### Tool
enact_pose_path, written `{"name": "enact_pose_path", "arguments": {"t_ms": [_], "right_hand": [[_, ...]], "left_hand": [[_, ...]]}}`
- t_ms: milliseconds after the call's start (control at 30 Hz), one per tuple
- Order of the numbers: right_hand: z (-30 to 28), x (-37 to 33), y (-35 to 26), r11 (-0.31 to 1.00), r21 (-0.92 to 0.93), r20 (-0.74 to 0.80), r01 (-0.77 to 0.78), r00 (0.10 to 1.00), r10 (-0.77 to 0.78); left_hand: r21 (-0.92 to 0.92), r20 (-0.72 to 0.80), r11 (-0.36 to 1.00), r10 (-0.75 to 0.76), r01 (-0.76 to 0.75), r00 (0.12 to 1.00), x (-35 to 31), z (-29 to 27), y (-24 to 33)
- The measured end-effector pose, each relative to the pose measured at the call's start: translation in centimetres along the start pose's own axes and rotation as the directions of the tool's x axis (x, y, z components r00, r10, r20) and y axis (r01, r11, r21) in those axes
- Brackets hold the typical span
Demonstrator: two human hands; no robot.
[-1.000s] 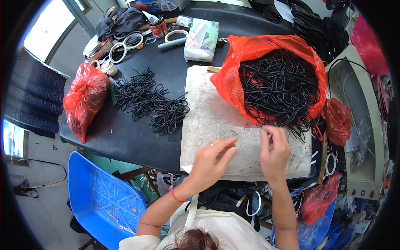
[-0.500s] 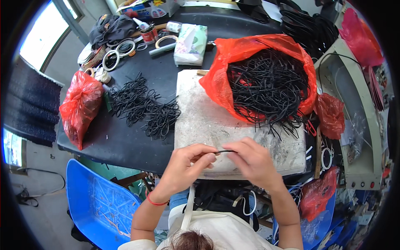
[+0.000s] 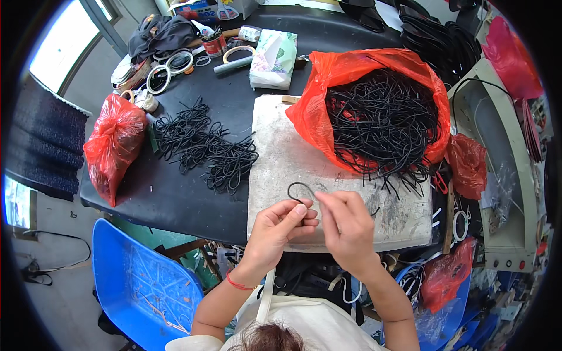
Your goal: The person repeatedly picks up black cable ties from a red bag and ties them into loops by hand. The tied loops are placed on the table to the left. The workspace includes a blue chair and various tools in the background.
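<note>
Over the near part of a stained white board (image 3: 275, 140), a thin black cord (image 3: 300, 183) arches up in a loop between my hands. My left hand (image 3: 282, 225) pinches one part of it between thumb and fingers. My right hand (image 3: 348, 228) grips the cord at the loop's other side with its fingertips, and a short end sticks out by its far edge. Beyond my hands, an open red plastic bag (image 3: 310, 111) holds a heap of loose black cords (image 3: 383, 120). To the left lies a pile of looped black cords (image 3: 202, 143) on the dark tabletop.
A tied red bag (image 3: 114, 146) sits at the table's left edge. Tape rings (image 3: 158, 79), a can (image 3: 214, 44) and a tissue pack (image 3: 274, 61) stand at the back. A blue tub (image 3: 143, 281) is low at left. A grey machine casing (image 3: 497, 175) is at right.
The cord, nearly straight between my hands before, now bends up into a loop. My left hand has shifted right. The view has moved slightly.
</note>
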State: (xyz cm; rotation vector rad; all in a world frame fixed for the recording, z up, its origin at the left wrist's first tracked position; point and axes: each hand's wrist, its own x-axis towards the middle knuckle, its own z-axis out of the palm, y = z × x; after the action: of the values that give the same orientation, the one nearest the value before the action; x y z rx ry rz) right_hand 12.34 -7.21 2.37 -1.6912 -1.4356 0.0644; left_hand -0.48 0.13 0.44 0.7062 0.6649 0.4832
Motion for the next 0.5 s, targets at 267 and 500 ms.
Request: {"name": "enact_pose_path", "arguments": {"t_ms": [267,500], "right_hand": [[0.2,-0.6,0.7,0.994,0.111,0.105,-0.01,0.994,-0.002],[-2.0,-1.1,1.8,0.992,0.096,0.111,-0.085,0.991,0.075]], "left_hand": [[-0.007,0.007,1.0,-0.002,0.002,1.0,0.0,0.0,0.0],[-0.245,0.006,0.968,0.064,-0.061,0.998,0.1,-0.8,1.3]]}}
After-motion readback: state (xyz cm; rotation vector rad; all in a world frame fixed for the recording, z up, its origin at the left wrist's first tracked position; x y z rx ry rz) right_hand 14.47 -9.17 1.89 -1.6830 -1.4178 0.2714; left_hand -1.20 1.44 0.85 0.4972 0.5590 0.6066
